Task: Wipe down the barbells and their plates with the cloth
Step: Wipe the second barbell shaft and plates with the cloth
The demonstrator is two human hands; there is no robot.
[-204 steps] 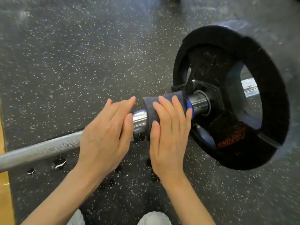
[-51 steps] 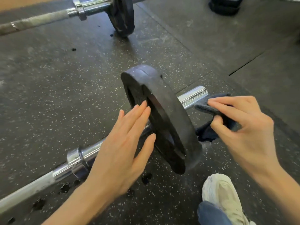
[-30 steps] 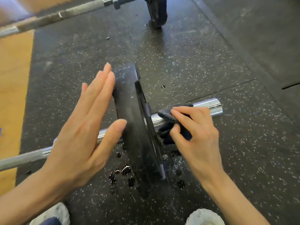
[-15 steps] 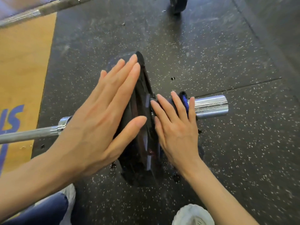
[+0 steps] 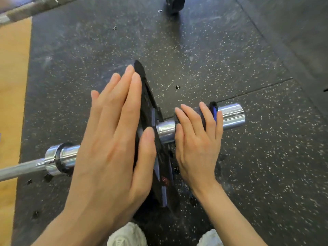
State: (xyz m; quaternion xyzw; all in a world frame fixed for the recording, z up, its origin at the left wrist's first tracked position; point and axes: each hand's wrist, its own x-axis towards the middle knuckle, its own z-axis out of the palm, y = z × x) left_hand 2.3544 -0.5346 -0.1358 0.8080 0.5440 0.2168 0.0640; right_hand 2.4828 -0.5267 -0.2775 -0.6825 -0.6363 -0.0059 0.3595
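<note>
Closest to me I see 2 white shoes (image 5: 126,235) at the bottom edge, toes nearly under the plate (image 5: 160,174). If that plate tips or the bar rolls toward me, the feet are the first thing it meets.

Just above them, my left hand (image 5: 113,139) lies flat on the near face of the plate, fingers straight and together, gripping nothing. It only braces. Since the plate stands on its edge on the rubber floor (image 5: 230,59), a hard push from the other side could, I think, slide it along the sleeve or pinch my thumb against the rim.

My right hand (image 5: 197,137) presses the dark cloth (image 5: 212,112) over the chrome sleeve (image 5: 230,116) just outside the plate, fingers nearly straight and draped over the top. The cloth is wrapped around the sleeve, blue edge showing toward the bar's end. I see no collar on this side, so a stroke toward the open end might drag the plate outward; a stroke inward might jam fingertips between the cloth and the plate's hub.

To the left, the barbell (image 5: 21,167) runs off past its shoulder ring onto the yellow board (image 5: 12,86).

Far back, a second bar (image 5: 35,5) and its plate (image 5: 174,4) wait, apparently not yet being wiped.
</note>
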